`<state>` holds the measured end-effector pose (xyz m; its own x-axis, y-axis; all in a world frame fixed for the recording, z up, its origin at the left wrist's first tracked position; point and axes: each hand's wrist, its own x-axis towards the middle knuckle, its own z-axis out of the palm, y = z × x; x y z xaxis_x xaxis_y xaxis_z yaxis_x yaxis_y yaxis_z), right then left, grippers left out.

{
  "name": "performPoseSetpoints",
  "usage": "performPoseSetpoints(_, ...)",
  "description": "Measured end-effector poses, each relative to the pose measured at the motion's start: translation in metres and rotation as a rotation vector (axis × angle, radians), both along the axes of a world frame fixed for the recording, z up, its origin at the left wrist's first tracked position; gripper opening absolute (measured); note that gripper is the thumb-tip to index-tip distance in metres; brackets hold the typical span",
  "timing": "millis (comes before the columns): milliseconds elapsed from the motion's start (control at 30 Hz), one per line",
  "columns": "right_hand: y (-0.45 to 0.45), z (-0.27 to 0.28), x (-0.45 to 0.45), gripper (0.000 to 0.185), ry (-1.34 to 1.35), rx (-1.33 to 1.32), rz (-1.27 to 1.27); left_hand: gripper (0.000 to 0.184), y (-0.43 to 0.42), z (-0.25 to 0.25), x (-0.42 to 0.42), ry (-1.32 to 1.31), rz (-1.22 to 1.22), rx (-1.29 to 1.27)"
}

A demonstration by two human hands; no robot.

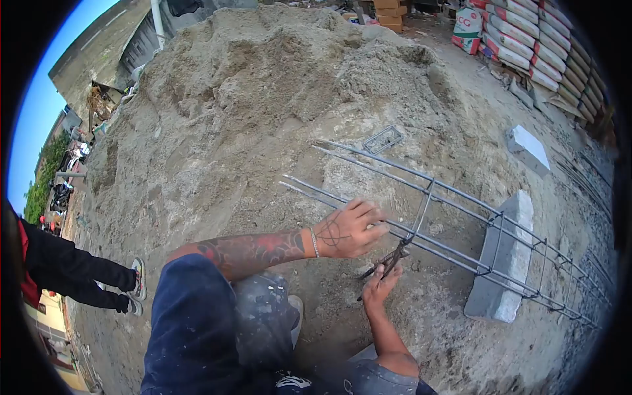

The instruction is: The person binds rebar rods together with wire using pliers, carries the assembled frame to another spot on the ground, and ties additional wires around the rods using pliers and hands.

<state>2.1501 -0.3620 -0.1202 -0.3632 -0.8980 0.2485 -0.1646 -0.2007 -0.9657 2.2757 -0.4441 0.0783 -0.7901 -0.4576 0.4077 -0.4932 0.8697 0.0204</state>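
A rebar cage (454,247) of long steel bars tied with square stirrups stretches from the middle to the right edge. My left hand (353,229), with a bracelet at the wrist, curls its fingers over one of the lower bars near the cage's left end. Below it, my right hand (382,284) grips a pair of dark pincers (397,255) by the handles. Their jaws meet the corner where the nearest stirrup crosses a lower bar. Any tie wire in the jaws is too small to make out.
A pale block (503,263) props up the cage; another block (528,148) lies behind. A small rectangular frame (382,139) rests by a big sand heap (283,85). Stacked cement bags (526,39) stand back right. Another person's legs (85,266) are at left.
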Motion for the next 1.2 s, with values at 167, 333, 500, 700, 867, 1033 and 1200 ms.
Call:
performPoseSetpoints(167, 0.007, 0.014, -0.001, 0.030, 0.132, 0.094, -0.058, 0.040, 0.014, -0.036, 0.008, 0.084, 0.074, 0.176)
performPoseSetpoints(333, 0.006, 0.010, 0.002, 0.029, 0.051, 0.042, -0.115, 0.034, 0.002, -0.048, -0.007, 0.124, 0.213, 0.042)
performPoseSetpoints(500, 0.005, 0.021, 0.012, 0.031, 0.051, 0.070, -0.156, 0.019, -0.017, -0.063, -0.011, 0.230, 0.207, 0.240)
performPoseSetpoints(700, 0.004, 0.016, 0.023, 0.032, 0.020, 0.035, -0.208, 0.016, -0.020, -0.060, -0.009, 0.292, 0.143, 0.254)
performPoseSetpoints(867, 0.018, 0.041, 0.009, 0.040, -0.080, 0.175, -0.078, 0.015, -0.020, -0.061, -0.006, 0.322, 0.131, 0.254)
performPoseSetpoints(1033, 0.025, 0.037, -0.006, 0.042, 0.044, 0.259, -0.004, 0.014, -0.019, -0.060, -0.009, 0.352, 0.146, 0.272)
performPoseSetpoints(1200, 0.017, 0.047, 0.011, 0.040, -0.106, 0.190, -0.065, 0.012, -0.016, -0.061, -0.012, 0.375, 0.176, 0.282)
